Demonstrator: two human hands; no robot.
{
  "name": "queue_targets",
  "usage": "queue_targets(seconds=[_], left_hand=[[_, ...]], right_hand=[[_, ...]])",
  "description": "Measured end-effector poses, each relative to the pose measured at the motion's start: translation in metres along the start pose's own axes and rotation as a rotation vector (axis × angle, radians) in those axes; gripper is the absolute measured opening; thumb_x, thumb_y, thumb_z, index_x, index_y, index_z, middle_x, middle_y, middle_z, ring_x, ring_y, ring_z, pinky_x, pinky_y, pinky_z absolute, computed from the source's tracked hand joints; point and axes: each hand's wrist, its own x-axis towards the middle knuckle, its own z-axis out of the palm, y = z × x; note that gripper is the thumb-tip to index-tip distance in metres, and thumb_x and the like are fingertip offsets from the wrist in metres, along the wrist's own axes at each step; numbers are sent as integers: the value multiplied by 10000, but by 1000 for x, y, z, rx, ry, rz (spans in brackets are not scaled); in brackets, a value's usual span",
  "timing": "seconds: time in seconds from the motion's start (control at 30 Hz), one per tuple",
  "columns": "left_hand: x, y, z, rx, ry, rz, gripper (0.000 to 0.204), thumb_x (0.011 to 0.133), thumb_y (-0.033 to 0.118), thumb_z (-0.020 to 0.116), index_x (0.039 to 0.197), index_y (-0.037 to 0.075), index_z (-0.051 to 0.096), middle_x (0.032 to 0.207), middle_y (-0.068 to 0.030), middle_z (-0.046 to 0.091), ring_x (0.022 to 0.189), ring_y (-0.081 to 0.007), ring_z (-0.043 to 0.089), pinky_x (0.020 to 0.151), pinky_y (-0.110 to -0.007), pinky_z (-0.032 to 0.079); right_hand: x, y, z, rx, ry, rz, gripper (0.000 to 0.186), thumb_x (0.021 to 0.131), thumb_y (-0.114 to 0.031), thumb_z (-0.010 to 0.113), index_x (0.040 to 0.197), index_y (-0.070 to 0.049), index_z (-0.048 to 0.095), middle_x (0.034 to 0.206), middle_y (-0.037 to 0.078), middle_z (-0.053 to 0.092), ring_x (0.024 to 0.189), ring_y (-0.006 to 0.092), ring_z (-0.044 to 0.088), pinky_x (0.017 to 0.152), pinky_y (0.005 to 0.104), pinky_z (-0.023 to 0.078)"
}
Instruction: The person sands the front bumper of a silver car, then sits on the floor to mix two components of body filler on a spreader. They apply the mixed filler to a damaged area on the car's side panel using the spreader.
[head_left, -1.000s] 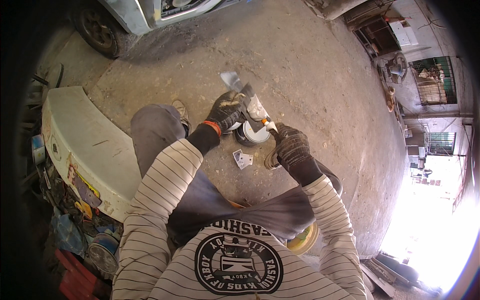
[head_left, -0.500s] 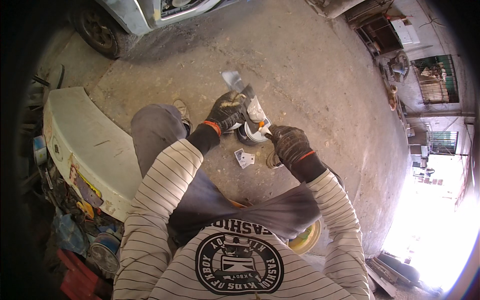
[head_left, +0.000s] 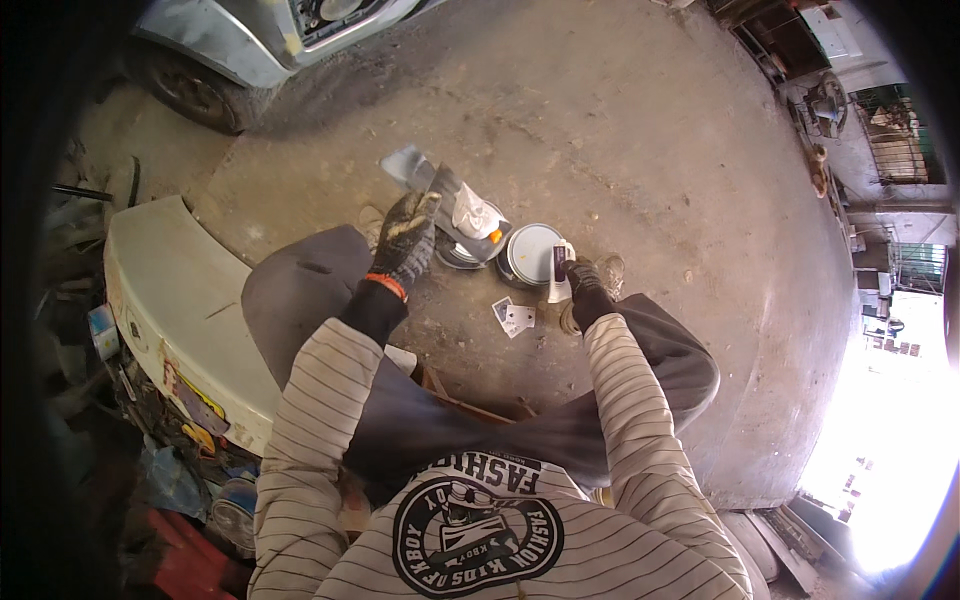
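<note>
My left hand, in a dark knit glove with an orange cuff edge, is closed on a dark flat board. On the board sits a lump of whitish putty with a small orange dab at its edge. A grey, slightly blurred blade-like sheet sticks out past the board's far end. My right hand, gloved too, is closed around a white squeeze tube with a dark label, apart from the board. Its nozzle end cannot be made out.
A can with a pale lid stands between my hands, and another can is partly under the board. Playing cards lie on the concrete floor. Left is a pale car panel; a car wheel stands at the far left.
My left hand has moved left with the board and putty. The tube has come away from the orange dab and now hangs beside the lidded can, held in my right hand.
</note>
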Motion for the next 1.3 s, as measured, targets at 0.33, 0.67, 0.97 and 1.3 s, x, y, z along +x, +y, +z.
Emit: queue_targets(seconds=[0.33,0.67,0.97,1.3], left_hand=[[-23,-21,-11,-247,-230,520,308,954,12,494,1258,-34,512,1282,-161,548,1216,-217,513,1046,-270,404],[-108,54,12,-397,-614,424,404,902,16,583,1299,8,512,1291,-104,551,1175,-182,541,994,-304,457],[-119,81,-10,-1037,-284,-451,151,950,179,575,1020,45,574,868,-78,619,634,-202,654,570,-359,600],[-122,86,-30,-1015,-237,-465,126,949,169,574,979,55,618,849,-40,610,626,-157,624,519,-337,590]], right_hand=[[32,21,39,-112,21,-87,297,885,-293,583,944,-4,622,852,120,687,781,263,662,674,380,521],[-160,-86,-87,1164,-664,-462,355,990,-259,493,1219,7,547,1139,90,630,1046,193,603,920,317,491],[-195,-61,-129,936,-158,-583,187,976,-68,467,1108,5,577,1049,96,620,953,149,609,847,273,507],[-272,-101,-155,617,-452,-533,166,922,-101,588,1046,8,607,766,13,608,692,86,569,595,227,459]])
